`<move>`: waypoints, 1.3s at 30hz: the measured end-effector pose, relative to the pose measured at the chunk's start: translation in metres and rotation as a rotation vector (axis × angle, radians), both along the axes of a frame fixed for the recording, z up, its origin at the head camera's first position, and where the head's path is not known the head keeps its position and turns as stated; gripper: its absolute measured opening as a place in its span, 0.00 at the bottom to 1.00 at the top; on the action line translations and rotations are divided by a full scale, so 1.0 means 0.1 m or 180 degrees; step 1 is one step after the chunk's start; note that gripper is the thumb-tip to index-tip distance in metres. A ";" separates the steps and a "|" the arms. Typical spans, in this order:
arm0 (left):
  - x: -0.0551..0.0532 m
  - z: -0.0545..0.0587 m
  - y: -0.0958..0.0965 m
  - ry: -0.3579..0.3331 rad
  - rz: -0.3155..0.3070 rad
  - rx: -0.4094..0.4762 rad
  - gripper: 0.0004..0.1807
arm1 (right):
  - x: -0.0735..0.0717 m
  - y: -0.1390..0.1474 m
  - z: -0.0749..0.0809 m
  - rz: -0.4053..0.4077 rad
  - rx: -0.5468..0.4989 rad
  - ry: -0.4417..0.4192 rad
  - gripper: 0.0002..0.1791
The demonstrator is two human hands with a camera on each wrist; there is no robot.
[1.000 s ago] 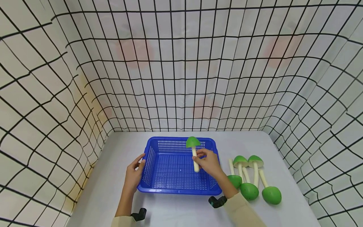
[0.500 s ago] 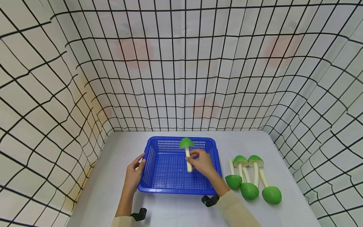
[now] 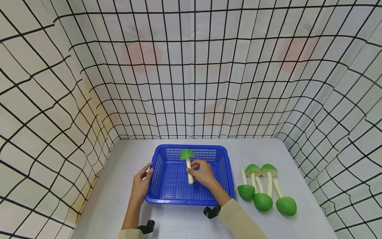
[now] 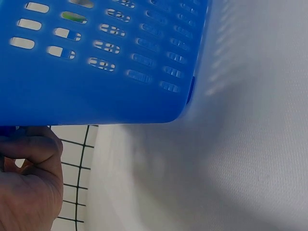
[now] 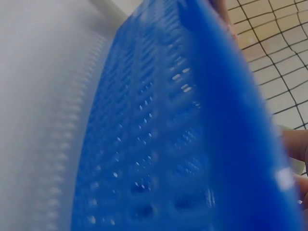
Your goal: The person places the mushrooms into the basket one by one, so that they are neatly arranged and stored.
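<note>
My right hand (image 3: 204, 173) pinches the pale stem of a toy mushroom (image 3: 187, 154) between thumb and fingers. Its green domed cap points up, and the stem leans slightly over the middle of a blue plastic basket (image 3: 188, 202). At the basket's left side, my left hand (image 3: 140, 184) grips the rim, thumb and fingers meeting on it. The left wrist view shows the slotted wall (image 4: 96, 96) with the curled left hand (image 4: 29, 178) at its rim. In the right wrist view the near wall fills most of the picture and hides nearly all of the right hand (image 5: 297, 154).
Right of the basket, several green-capped mushrooms (image 3: 262, 201) lie in a cluster on the white table (image 3: 119, 186), their caps facing both ways. White walls with a black grid (image 3: 195, 83) enclose the table at the back and both sides. Black wrist cameras (image 3: 147, 227) sit on both wrists.
My right hand has moved left with the mushroom, from the basket's right part to its middle, and slightly nearer me. The left hand and the basket have stayed in place.
</note>
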State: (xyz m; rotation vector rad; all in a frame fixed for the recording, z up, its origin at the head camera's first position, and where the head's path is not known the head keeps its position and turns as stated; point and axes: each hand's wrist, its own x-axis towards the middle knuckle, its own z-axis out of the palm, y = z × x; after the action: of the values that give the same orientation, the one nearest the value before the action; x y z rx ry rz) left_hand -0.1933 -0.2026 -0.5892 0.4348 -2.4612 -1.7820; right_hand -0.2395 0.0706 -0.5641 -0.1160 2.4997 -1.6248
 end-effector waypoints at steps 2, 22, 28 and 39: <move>0.01 0.00 0.00 0.0000 -0.0001 0.0023 0.22 | 0.00 -0.04 -0.03 0.0014 0.0016 -0.0032 0.16; 0.01 0.01 0.01 -0.0006 0.0037 -0.0049 0.22 | 0.02 -0.48 -0.12 0.0146 0.0059 -0.0223 0.16; 0.01 0.03 0.03 -0.0041 0.0002 -0.0004 0.22 | 0.02 -0.57 -0.13 0.0217 0.0040 -0.0257 0.16; 0.00 0.03 0.02 -0.0107 0.0051 0.0017 0.22 | 0.03 -0.71 -0.21 0.0258 0.0057 -0.0310 0.16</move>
State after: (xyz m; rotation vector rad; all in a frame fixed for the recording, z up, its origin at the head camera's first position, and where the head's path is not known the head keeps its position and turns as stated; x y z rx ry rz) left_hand -0.1929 -0.2006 -0.5864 0.4875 -2.4683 -1.7903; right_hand -0.2368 -0.0007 -0.5846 -0.1309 2.4042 -1.5384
